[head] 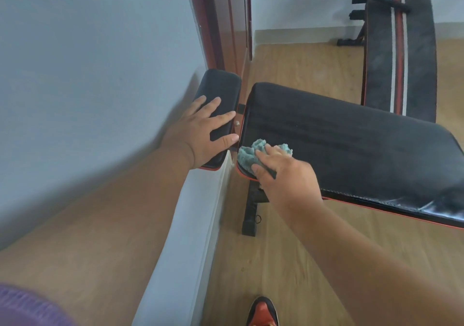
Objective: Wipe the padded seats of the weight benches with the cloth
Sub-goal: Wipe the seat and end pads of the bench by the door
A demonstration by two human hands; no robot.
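A black weight bench with red piping stands by the wall. Its long padded back section (339,145) runs to the right and its small seat pad (221,87) lies to the left. My left hand (203,129) rests flat on the small seat pad with the fingers spread. At the near left corner of the long pad, my right hand (283,172) presses a crumpled teal cloth (251,153) down, fingers over the cloth.
A second bench (401,57) with a red and white stripe stands at the back right. The white wall (88,62) and its baseboard run close on the left, with a dark red door frame (221,19) behind. Below the wood floor (288,263) shows my orange shoe (263,312).
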